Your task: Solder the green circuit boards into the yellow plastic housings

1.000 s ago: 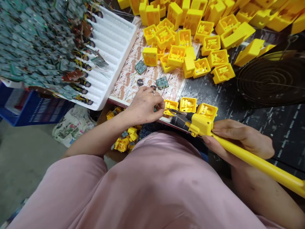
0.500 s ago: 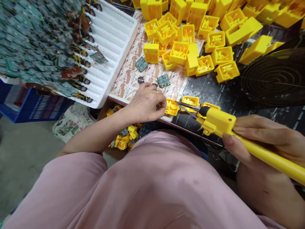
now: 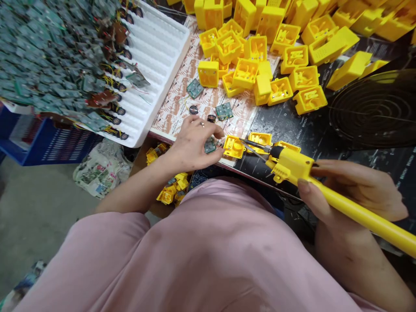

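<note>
My right hand (image 3: 354,195) grips a yellow soldering iron (image 3: 295,164) by its long handle. Its thin metal tip reaches the right side of a small open yellow plastic case (image 3: 233,147). Just left of that case is my left hand (image 3: 196,145), its thumb and index finger apart. Between them a green circuit board (image 3: 210,145) shows, partly covered by the hand. Beyond the knuckles lie a small round black part (image 3: 211,118) and a second circuit board (image 3: 224,111). Two more cases stand in the row, one open case (image 3: 260,142) behind the tip and another (image 3: 287,147) partly hidden by the iron.
Many yellow cases (image 3: 245,73) crowd the back of the table. At left, a white foam tray (image 3: 156,56) bears a heap of wired circuit boards. A dark round fan-like grille (image 3: 373,108) stands at right. Below the edge, a box holds yellow cases (image 3: 167,195).
My left thumb and index finger have parted, uncovering the circuit board between them and more of the case. The soldering iron and my right hand have shifted slightly left.
</note>
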`<action>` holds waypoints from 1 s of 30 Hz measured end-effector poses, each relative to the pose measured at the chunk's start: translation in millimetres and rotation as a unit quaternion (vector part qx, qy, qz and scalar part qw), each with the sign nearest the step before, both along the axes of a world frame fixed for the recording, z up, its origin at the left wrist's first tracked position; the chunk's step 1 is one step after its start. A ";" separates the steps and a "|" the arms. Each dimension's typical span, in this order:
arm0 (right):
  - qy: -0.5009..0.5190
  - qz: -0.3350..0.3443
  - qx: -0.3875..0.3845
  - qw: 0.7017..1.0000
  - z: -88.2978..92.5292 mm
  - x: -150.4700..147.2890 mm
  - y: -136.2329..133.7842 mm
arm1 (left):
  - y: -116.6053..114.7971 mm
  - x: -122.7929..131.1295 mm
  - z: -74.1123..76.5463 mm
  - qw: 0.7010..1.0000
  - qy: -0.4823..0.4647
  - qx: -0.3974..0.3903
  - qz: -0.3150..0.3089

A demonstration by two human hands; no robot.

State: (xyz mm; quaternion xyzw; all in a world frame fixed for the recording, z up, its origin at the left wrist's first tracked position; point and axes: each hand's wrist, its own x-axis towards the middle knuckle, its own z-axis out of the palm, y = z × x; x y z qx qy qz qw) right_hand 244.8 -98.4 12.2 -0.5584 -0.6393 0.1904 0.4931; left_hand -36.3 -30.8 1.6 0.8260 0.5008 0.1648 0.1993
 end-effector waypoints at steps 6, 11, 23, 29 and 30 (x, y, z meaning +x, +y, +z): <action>0.024 0.017 0.031 0.999 -8.0 -0.3 0.7 | -5.2 -10.2 -18.1 0.996 -0.051 0.003 0.069; 0.015 0.029 0.080 0.996 -18.7 3.9 2.3 | 2.4 2.2 -14.9 0.999 -0.013 0.025 0.028; -0.007 0.109 0.118 0.987 -17.5 -3.2 2.4 | 5.3 21.8 -3.6 0.997 0.032 0.062 0.034; -0.046 0.109 0.099 0.988 -16.1 -11.1 -0.2 | 7.9 24.0 -7.2 0.987 0.079 0.139 0.005; -0.047 0.121 0.094 0.987 -16.9 -10.9 0.3 | 8.4 24.2 -6.9 0.986 0.085 0.145 0.001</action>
